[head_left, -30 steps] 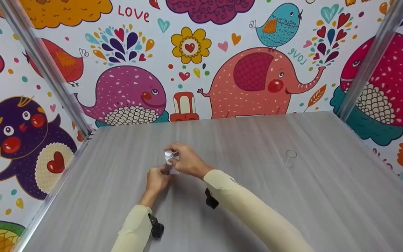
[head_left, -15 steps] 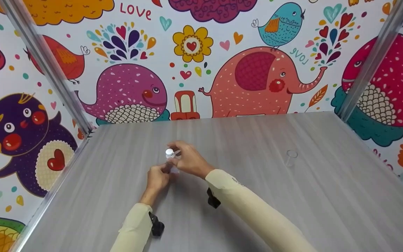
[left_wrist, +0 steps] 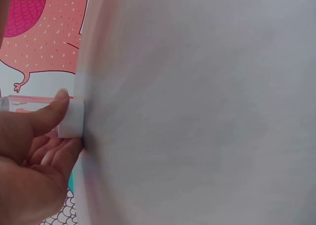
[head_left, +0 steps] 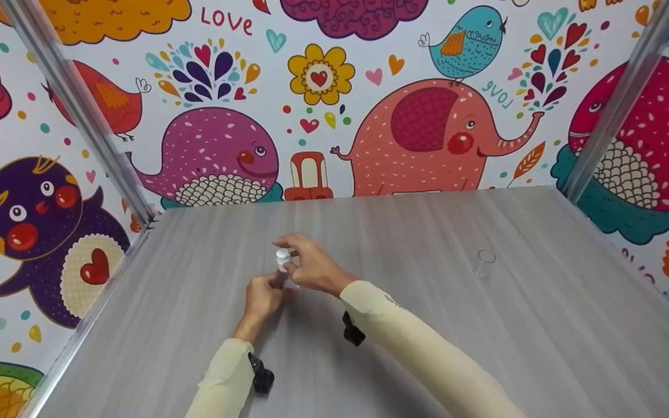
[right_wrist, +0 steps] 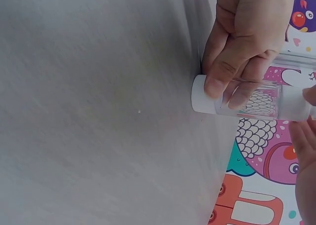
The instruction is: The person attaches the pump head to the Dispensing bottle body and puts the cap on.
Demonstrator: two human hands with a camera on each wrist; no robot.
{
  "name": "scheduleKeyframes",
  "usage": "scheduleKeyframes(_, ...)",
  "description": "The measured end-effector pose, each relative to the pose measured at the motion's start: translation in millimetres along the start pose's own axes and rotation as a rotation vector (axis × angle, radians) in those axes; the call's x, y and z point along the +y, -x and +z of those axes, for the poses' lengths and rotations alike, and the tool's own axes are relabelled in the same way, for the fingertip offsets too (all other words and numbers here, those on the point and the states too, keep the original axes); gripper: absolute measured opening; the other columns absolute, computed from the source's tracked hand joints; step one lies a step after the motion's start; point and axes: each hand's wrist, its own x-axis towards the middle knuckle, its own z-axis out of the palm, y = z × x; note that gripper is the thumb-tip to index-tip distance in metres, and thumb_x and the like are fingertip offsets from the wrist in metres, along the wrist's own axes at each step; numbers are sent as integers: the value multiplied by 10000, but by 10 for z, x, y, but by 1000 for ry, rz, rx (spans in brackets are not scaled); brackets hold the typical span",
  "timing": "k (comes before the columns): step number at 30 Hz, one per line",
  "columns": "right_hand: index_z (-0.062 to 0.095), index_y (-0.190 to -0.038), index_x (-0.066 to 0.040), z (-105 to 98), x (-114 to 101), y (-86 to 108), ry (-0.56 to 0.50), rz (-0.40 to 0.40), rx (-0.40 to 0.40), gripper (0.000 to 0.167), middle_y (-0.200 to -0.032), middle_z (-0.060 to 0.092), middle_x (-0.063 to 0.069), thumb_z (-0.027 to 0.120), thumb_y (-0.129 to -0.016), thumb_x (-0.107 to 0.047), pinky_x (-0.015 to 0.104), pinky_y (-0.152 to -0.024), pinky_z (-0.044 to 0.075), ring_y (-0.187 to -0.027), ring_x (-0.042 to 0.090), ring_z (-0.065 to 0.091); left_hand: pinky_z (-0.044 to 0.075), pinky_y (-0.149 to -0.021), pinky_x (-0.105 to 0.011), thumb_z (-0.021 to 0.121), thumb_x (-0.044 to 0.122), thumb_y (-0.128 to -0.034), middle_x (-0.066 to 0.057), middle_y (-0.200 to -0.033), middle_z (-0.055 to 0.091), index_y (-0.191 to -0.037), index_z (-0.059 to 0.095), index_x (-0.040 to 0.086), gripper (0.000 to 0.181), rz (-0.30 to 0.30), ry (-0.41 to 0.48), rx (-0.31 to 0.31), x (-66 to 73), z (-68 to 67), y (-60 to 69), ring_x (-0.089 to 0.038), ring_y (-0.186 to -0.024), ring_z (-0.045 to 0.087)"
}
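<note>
A small clear bottle (right_wrist: 259,102) with a white base (right_wrist: 200,94) and a white top (head_left: 283,255) stands upright on the table between both hands. My left hand (head_left: 262,299) grips its lower part, the thumb lying against the clear wall and white base (left_wrist: 73,119) in the left wrist view. Up at the white collar (right_wrist: 292,103), my right hand (head_left: 314,268) pinches with thumb and fingers. Most of the bottle's body is hidden by the hands in the head view. In the right wrist view only part of the right hand (right_wrist: 307,153) shows, at the right edge.
A clear open-rimmed cylinder (head_left: 485,264), like a cup or a cover, stands apart on the right side of the grey wood-grain table (head_left: 404,244). Walls printed with cartoon animals rise at the back and sides, with metal posts (head_left: 619,110) at the corners.
The right fingers shift slightly around the white collar while the left hand keeps its hold. Both hands and the bottle stay in nearly the same place; the head view moves a little.
</note>
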Motion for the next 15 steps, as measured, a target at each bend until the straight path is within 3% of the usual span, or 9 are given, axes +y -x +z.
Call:
scheduleKeyframes(7,605,-1324,-68,11,13,-12,1,4,4,418,-1306,656,89,624,-922,44,287,-981,536,-1147,213,658,319,-567,-254,788,-2,-711,64,-588,447,-732,667,-26,125,35,-9,7,-12,-3,-12,-106,-589,417)
scheduleKeyframes(12,606,-1329,-70,1,20,-20,-1,17,16,414,-1282,672,88,671,-923,-18,273,-955,547,-1118,194,672,367,-590,-259,786,1,-705,-10,-623,581,-787,725,-35,108,45,-32,16,-18,-9,-10,-103,-615,445)
scheduleKeyframes(15,616,-1318,-73,4,34,-21,-4,27,22,410,-1264,682,83,693,-916,-42,267,-948,549,-1100,178,678,364,-582,-259,777,-4,-712,2,-614,573,-786,728,-32,93,48,-37,14,-22,-9,-9,-102,-609,438)
